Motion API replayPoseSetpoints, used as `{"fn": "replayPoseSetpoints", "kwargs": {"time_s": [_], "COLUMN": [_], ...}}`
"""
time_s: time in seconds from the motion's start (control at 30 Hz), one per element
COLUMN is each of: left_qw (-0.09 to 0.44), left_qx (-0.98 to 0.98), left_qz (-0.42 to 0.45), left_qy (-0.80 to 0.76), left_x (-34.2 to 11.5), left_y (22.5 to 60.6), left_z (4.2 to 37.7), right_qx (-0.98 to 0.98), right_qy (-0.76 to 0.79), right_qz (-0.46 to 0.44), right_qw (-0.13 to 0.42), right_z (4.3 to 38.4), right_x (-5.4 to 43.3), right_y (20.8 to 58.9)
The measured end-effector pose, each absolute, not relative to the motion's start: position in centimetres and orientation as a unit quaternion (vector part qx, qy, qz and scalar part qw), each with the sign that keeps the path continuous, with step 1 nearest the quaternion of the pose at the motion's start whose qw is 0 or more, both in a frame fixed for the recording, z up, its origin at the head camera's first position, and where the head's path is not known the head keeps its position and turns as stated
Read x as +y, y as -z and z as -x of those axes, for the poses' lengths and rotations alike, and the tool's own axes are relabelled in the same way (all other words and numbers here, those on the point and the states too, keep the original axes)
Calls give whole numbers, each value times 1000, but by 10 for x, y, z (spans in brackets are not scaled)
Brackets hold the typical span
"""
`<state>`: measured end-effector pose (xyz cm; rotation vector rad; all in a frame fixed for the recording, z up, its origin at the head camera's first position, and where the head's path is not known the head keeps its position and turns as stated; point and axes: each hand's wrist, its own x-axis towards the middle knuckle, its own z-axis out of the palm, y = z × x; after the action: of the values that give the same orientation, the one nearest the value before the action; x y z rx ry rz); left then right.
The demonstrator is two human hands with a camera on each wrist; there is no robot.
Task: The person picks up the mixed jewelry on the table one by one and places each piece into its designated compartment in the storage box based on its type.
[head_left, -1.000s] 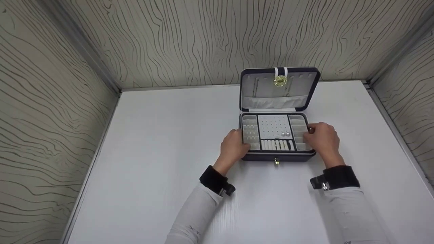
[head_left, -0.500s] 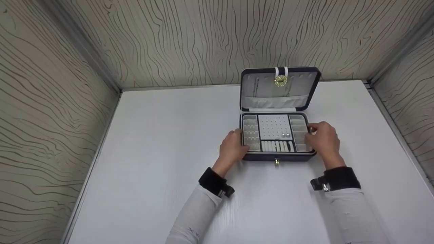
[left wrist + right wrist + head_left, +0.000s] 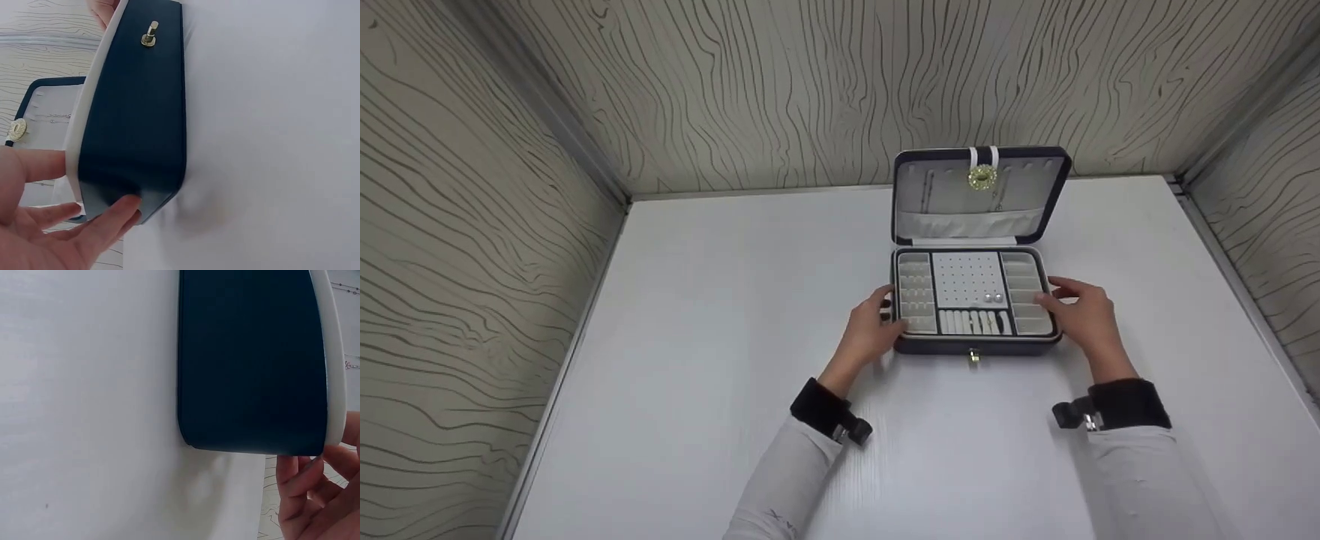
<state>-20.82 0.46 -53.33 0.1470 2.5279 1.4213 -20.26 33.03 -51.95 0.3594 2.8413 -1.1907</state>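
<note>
An open dark-blue jewelry box (image 3: 937, 346) with a white rim stands between my hands on the white table. My left hand (image 3: 866, 330) holds its left side. In the left wrist view the thumb (image 3: 42, 164) lies at the rim and the fingers (image 3: 107, 225) reach along the outer wall. My right hand (image 3: 1084, 319) holds the right side, its thumb (image 3: 1046, 301) over the rim. Its fingers (image 3: 304, 478) bend against the outer wall in the right wrist view. Inside the box sits a compartment tray (image 3: 1031, 289) with pearl earrings (image 3: 994, 298) and ring rolls (image 3: 956, 322).
The lid (image 3: 937, 225) stands raised behind the box, with necklaces (image 3: 928, 191) and a gold buckle (image 3: 982, 178). A gold catch (image 3: 974, 355) juts from the front. A wood-patterned wall (image 3: 780, 97) rises behind the white table (image 3: 720, 337).
My right hand has shifted outward to the right, its fingers less bunched at the tray's edge. The left hand has eased slightly left, its fingers spreading. The box stays nearly in place.
</note>
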Motion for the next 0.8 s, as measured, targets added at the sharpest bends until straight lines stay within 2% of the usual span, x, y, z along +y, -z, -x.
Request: {"fn": "replayPoseSetpoints", "kwargs": {"time_s": [0.23,0.53,0.8], "left_qw": [103,111,114], "left_qx": [843,833,828], "left_qz": [-66,-58,-50], "left_qy": [-523,-539,-546], "left_x": [3,1,2], "left_y": [538,539,540], "left_z": [207,207,207], "right_qx": [915,935,941], "right_qy": [386,349,335], "right_qz": [-114,-55,-6], "right_qw": [29,33,-46], "right_z": [202,202,218], "right_x": [329,328,313], "right_y": [520,514,489]}}
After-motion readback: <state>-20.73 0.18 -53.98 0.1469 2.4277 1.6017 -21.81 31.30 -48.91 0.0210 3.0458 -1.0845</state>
